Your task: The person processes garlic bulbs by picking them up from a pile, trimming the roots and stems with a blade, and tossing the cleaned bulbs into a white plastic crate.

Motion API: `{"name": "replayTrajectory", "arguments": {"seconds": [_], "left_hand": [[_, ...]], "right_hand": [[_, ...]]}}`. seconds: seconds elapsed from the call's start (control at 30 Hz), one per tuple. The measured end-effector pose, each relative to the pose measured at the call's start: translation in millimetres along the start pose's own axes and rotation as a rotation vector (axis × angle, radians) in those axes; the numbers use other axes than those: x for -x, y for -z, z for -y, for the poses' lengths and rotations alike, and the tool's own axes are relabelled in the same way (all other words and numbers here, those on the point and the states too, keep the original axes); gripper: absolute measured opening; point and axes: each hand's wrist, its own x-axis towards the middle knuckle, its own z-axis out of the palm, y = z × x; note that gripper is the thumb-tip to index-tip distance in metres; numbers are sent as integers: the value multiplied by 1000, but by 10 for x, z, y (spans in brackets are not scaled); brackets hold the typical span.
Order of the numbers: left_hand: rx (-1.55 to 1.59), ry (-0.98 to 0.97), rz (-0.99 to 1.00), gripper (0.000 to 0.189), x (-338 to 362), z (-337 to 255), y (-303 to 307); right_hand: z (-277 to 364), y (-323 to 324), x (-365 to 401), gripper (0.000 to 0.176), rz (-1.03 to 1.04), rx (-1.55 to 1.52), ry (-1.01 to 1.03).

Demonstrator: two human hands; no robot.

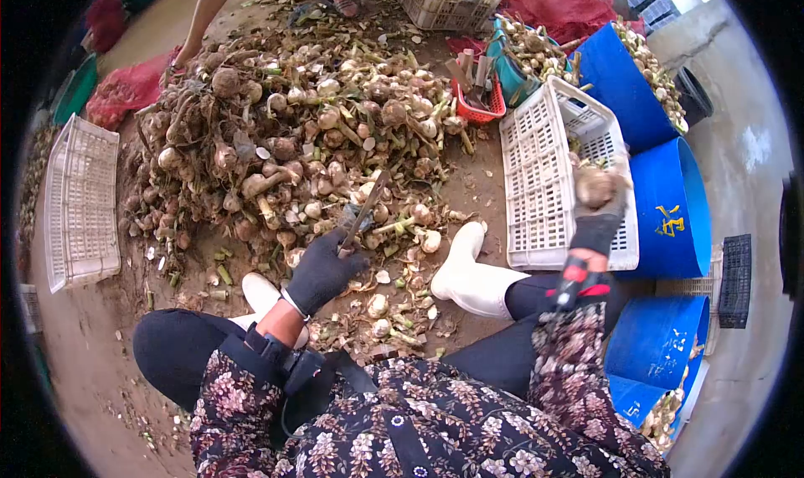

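Observation:
My left hand (pixel 323 270), in a dark glove, is wrapped round the handle of a knife (pixel 368 206) whose blade points up and away over the near edge of a bulb pile (pixel 310 134). On the right, my right hand (pixel 600 218), also gloved and blurred by motion, holds a brownish bulb (pixel 596 186) over the white crate (pixel 536 176). Some bulbs and cut pieces show inside that crate. Loose bulbs (pixel 378 305) and trimmings lie on the ground between my white boots (pixel 466 268).
Blue barrels (pixel 670 206) line the right side, some holding bulbs. A red basket (pixel 480 109) with tools stands beyond the crate. Another white crate (pixel 82 201) is at the left. Red net sacks (pixel 126 88) and another person's leg (pixel 203 17) show beyond the pile.

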Motion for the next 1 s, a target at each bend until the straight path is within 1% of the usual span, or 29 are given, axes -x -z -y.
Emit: {"name": "replayTrajectory", "arguments": {"seconds": [0.03, 0.07, 0.1, 0.13, 0.17, 0.2, 0.23, 0.27, 0.3, 0.33, 0.37, 0.4, 0.43, 0.47, 0.5, 0.57, 0.6, 0.63, 0.7, 0.73, 0.77, 0.8, 0.83, 0.87, 0.9, 0.93, 0.97, 1.0], "left_hand": [[8, -7, -5, 35, -19, -15, 1], [85, 19, 6, 38, -26, -29, -6], [159, 46, 17, 40, -34, -40, -4], [161, 45, 16, 40, -41, -45, 6], [182, 10, -5, 38, -50, -48, 16], [204, -22, -24, 35, -49, -48, 21], [226, -52, -45, 33, -43, -45, 34], [225, -47, -49, 33, -5, -89, 65], [330, 4, -40, 30, 53, -174, 107], [434, 53, -31, 28, 88, -218, 142], [434, 56, -36, 28, 98, -209, 165], [400, 83, -47, 28, 105, -189, 185], [366, 111, -58, 27, 105, -157, 203], [312, 78, -59, 26, 89, -96, 201], [314, 82, -63, 26, 99, -46, 180], [324, 47, -70, 26, 75, 36, 141], [281, 113, -20, 27, 77, -20, 188], [284, 112, -22, 27, 78, -46, 192], [237, 146, -21, 30, 93, -74, 177], [190, 90, -49, 32, 82, -28, 134], [187, 89, -62, 32, 64, -14, 113], [75, -51, -141, 29, 63, -9, 91], [-39, -187, -212, 27, 79, -39, 86], [16, -70, -150, 30, 94, -74, 101], [21, -67, -139, 30, 82, -104, 111], [74, -4, -81, 31, 63, -127, 123], [123, 55, -25, 32, 54, -140, 130], [68, -13, -73, 27, 28, -91, 75]], "right_hand": [[155, -77, -38, 21, -137, -161, -2], [207, -26, -66, 31, 11, -405, -210], [185, 58, -92, 51, 159, -646, -422], [96, 747, -672, 51, 161, -645, -422], [-447, 1147, -797, 42, 266, -356, -385], [-1158, 1488, -680, 33, 364, -64, -345], [-1952, 1574, -701, 28, 456, 229, -302], [-2934, 1383, -665, 26, 546, 518, -254], [-3281, 1744, -941, 28, 633, 805, -199], [-3283, 1453, -573, 32, 460, 710, -516], [-3264, 1137, -134, 35, 277, 602, -821], [-3428, 974, 74, 40, 319, 1039, -594], [-3578, 947, 175, 45, 350, 1456, -330], [-3544, 1043, 214, 58, 946, 1441, 167], [-3509, 769, 278, 61, 527, 1473, -418], [-3782, 870, 163, 64, 448, 1644, -447], [-3456, 411, 329, 69, 483, 1859, -410], [-3339, 192, 338, 80, 618, 1952, -421], [-3396, 142, 329, 83, 638, 2050, -360], [-3421, 100, 342, 83, 673, 2141, -318], [-3452, 63, 374, 83, 711, 2229, -273], [-3490, 128, 369, 82, 674, 2117, -215], [-3385, 79, 382, 74, 670, 2048, -308], [-3287, 57, 442, 71, 648, 1863, -271], [-3266, 202, 432, 67, 615, 1685, -233], [-3328, 320, 431, 63, 561, 1493, -109], [-3234, 193, 473, 63, 608, 1288, -15], [-3079, 93, 515, 60, 615, 1152, -24]]}}
